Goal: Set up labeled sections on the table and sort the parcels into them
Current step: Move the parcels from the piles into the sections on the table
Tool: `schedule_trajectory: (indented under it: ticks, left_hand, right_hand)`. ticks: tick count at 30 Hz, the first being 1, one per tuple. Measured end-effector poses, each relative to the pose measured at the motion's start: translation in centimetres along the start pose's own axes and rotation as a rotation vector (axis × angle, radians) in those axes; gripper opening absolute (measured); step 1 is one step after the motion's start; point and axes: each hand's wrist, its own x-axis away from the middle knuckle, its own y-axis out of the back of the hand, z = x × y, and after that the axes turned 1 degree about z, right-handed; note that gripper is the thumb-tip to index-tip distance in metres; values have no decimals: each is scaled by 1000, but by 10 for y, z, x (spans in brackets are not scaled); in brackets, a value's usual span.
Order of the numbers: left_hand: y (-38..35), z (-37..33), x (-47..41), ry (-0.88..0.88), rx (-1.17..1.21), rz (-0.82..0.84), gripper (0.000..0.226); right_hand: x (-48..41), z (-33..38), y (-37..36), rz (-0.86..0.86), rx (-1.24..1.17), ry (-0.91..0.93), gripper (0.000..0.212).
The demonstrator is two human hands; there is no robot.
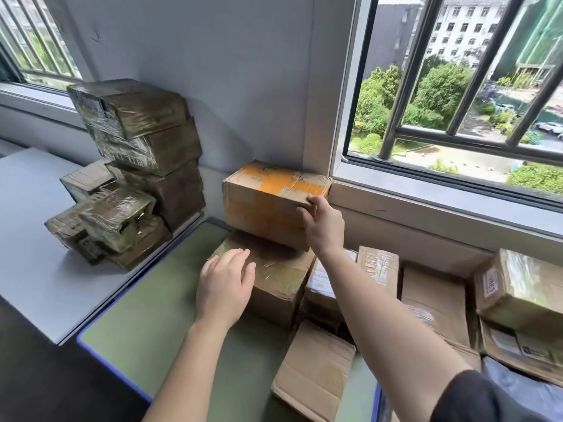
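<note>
A cardboard parcel with orange tape (pixel 268 205) sits on top of a taped brown parcel (pixel 280 278) on the green table (pixel 158 300), against the wall. My right hand (pixel 323 226) grips the orange parcel's near right corner, fingers curled over its top edge. My left hand (pixel 225 284) lies flat with straight fingers on the near left top of the lower parcel. No labels are visible on the table.
A stack of several film-wrapped parcels (pixel 134 166) stands on the white table (pixel 33 257) at the left. More cardboard parcels (pixel 432 306) crowd the right side under the window sill (pixel 441 205). A flat box (pixel 316 370) lies near the front.
</note>
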Motion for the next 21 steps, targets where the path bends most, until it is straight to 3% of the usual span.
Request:
schedule_trajectory:
  ticks: [6, 9, 12, 17, 21]
  left_hand:
    - [10, -7, -10, 110, 74, 6, 59]
    - [25, -15, -18, 201, 134, -44, 77]
    - [37, -24, -27, 225, 166, -83, 80]
    - [41, -46, -31, 159, 192, -149, 26]
    - [38, -60, -24, 51, 268, -236, 17]
  right_hand:
    - [2, 4, 43, -149, -132, 65, 35]
    - [3, 3, 74, -154, -149, 103, 31]
    - [9, -4, 101, -118, -200, 132, 26]
    - [27, -17, 136, -121, -281, 110, 33]
    - [45, -24, 165, -108, -243, 143, 59]
